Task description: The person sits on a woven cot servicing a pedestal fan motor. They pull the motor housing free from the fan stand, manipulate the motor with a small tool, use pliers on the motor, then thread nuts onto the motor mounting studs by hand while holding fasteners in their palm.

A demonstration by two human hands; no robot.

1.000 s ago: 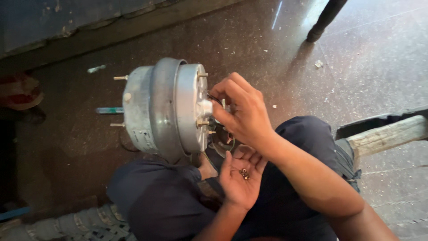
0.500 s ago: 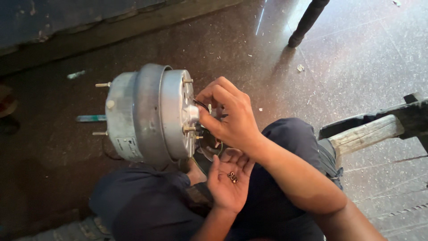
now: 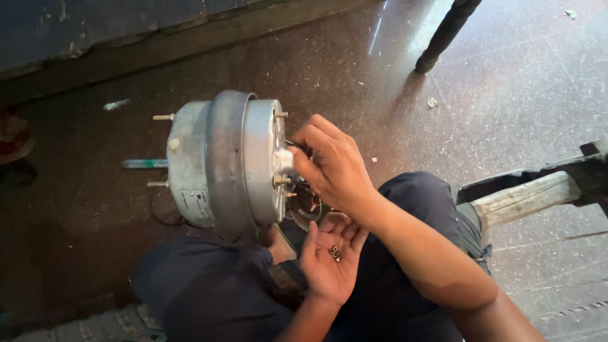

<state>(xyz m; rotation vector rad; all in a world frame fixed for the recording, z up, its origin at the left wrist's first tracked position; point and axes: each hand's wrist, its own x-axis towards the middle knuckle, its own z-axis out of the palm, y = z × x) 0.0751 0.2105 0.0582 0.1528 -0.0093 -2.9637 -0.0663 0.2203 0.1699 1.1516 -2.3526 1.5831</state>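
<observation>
A round silver motor housing [image 3: 221, 164] stands on edge on my lap, with threaded studs sticking out of both faces. My right hand [image 3: 332, 166] is at its right face, fingertips pinched around the top of the central shaft; what they hold is too small to tell. My left hand [image 3: 330, 258] lies palm up just below, fingers apart, with a few small dark nuts [image 3: 334, 253] resting in the palm. Wires [image 3: 310, 206] hang from the housing behind my right hand.
A thin tool with a green handle [image 3: 144, 163] lies on the dark stone floor left of the housing. A dark furniture leg [image 3: 443, 35] stands at the top right, and a wooden beam [image 3: 529, 196] lies at the right edge.
My right hand has stayed at the housing's right face and shifted slightly along it. The left palm with the nuts has stayed cupped below. The view has drifted a little.
</observation>
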